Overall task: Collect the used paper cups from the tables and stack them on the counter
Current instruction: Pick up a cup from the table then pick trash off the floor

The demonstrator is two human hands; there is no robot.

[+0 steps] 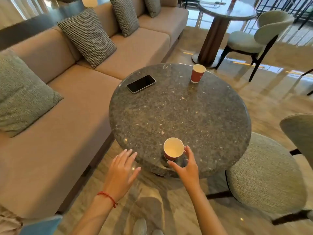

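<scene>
Round speckled stone desk (179, 112) beside a beige sofa (71, 116), glossy floor. Near cup (173, 148) upright at the desk's front edge; right hand (186, 167) cupped around it, contact unclear. Left hand (122, 170) spread, empty. Far cup (197, 73) and phone (141, 84) toward the back.

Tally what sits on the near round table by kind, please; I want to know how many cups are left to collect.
Red paper cups: 2, the near cup by the right hand and the far cup
Phones: 1, the black phone
Total: 3 things on the round table
</scene>
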